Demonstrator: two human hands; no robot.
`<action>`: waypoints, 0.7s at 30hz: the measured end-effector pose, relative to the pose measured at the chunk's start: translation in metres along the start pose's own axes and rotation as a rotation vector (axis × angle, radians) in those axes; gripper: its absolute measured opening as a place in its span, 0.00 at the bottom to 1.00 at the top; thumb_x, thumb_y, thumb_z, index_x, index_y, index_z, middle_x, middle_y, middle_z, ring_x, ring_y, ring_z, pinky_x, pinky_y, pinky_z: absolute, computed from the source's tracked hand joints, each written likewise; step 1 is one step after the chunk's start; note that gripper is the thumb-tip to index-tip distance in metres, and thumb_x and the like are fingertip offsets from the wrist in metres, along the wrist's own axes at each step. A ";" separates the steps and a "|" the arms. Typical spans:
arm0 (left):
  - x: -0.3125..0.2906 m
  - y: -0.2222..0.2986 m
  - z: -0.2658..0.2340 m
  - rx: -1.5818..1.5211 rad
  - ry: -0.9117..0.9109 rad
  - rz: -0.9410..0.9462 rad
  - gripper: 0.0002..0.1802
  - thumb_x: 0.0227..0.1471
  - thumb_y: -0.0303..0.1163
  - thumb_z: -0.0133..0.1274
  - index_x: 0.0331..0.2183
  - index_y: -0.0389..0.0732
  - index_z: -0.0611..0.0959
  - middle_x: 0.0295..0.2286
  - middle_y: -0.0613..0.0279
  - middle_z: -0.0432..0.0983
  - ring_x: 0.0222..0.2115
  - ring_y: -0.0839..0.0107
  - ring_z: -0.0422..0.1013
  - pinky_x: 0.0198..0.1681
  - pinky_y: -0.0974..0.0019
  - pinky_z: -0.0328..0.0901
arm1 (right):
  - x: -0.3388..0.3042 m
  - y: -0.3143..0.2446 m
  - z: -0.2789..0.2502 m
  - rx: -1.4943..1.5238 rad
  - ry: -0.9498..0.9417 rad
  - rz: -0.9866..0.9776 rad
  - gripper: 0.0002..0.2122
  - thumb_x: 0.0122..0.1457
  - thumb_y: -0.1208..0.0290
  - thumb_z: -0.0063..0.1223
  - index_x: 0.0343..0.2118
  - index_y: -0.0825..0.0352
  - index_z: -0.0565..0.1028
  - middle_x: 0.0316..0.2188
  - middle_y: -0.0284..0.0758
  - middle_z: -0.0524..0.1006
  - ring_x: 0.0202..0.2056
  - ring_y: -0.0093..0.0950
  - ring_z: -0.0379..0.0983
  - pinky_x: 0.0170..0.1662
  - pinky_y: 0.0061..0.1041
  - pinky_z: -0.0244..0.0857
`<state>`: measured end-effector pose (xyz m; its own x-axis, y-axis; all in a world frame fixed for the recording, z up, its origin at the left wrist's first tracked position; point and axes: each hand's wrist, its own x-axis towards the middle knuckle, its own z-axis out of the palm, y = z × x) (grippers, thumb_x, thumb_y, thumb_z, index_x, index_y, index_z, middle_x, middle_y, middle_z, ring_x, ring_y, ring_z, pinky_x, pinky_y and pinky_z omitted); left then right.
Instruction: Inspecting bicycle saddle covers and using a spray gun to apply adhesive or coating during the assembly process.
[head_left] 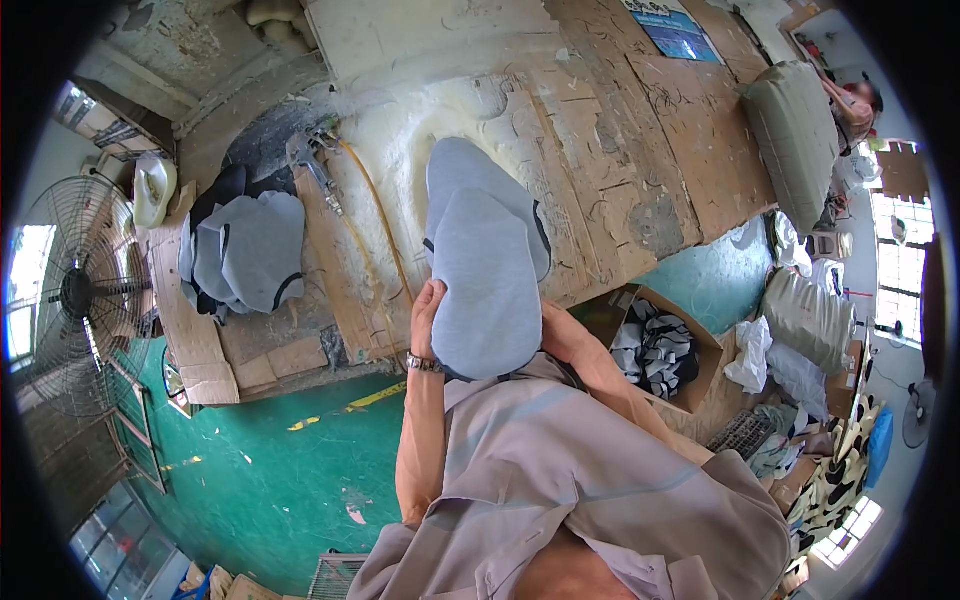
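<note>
A long, rounded grey fabric piece (485,285) is stretched out in front of me, its near end at my waist. My left hand (427,310) grips its left edge, thumb on top and the other fingers hidden beneath. At the right edge, my right hand (562,332) is closed on the same piece, its fingertips out of sight behind it. Under the far part lies another grey piece (455,165) with dark edging, on the cardboard-covered table (600,190). To the left is a loose pile of similar grey pieces (250,250) with black trim.
A spray gun (322,185) with an orange hose (372,195) lies between pile and piece. A large fan (75,285) stands at the far left. On the right are a cardboard box (700,360) of grey and black scraps, stuffed sacks (795,145), and another person (855,110).
</note>
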<state>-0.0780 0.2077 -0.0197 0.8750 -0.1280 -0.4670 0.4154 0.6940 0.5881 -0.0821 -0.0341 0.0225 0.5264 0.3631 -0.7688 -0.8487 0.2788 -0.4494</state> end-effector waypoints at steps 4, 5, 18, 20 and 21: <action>0.003 0.032 0.039 0.061 0.081 0.037 0.15 0.68 0.40 0.51 0.47 0.39 0.80 0.38 0.69 0.81 0.36 0.81 0.75 0.40 0.73 0.69 | -0.009 -0.039 0.042 0.448 0.028 -0.178 0.20 0.67 0.56 0.52 0.54 0.65 0.75 0.48 0.36 0.81 0.47 0.31 0.78 0.53 0.38 0.70; 0.006 0.040 0.052 0.065 0.146 0.060 0.14 0.67 0.38 0.53 0.46 0.38 0.80 0.37 0.69 0.81 0.35 0.80 0.75 0.40 0.73 0.69 | -0.008 -0.057 0.048 0.636 0.055 -0.220 0.21 0.66 0.56 0.55 0.55 0.66 0.76 0.51 0.37 0.80 0.49 0.32 0.77 0.58 0.38 0.68; 0.038 -0.006 -0.003 0.831 0.487 0.395 0.14 0.59 0.38 0.61 0.32 0.37 0.81 0.23 0.73 0.69 0.25 0.81 0.61 0.29 0.72 0.59 | 0.049 -0.012 -0.065 0.132 0.392 -0.432 0.06 0.66 0.67 0.58 0.35 0.62 0.79 0.28 0.21 0.76 0.29 0.16 0.67 0.32 0.19 0.59; 0.071 0.019 0.005 0.950 0.593 0.556 0.16 0.55 0.39 0.64 0.29 0.35 0.80 0.21 0.63 0.70 0.23 0.72 0.64 0.30 0.64 0.63 | 0.077 -0.043 -0.053 -0.002 0.506 -0.490 0.07 0.66 0.68 0.58 0.32 0.63 0.80 0.26 0.22 0.75 0.27 0.16 0.64 0.31 0.19 0.56; 0.089 0.029 -0.002 1.121 0.634 0.643 0.15 0.53 0.38 0.65 0.29 0.36 0.81 0.22 0.57 0.75 0.24 0.65 0.69 0.31 0.61 0.65 | 0.093 -0.058 -0.042 -0.139 0.574 -0.499 0.08 0.65 0.68 0.58 0.30 0.64 0.80 0.25 0.23 0.75 0.27 0.16 0.64 0.31 0.21 0.56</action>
<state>0.0114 0.2176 -0.0455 0.8501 0.5250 0.0398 0.2321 -0.4415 0.8667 0.0143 -0.0536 -0.0417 0.7716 -0.3052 -0.5582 -0.5362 0.1601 -0.8288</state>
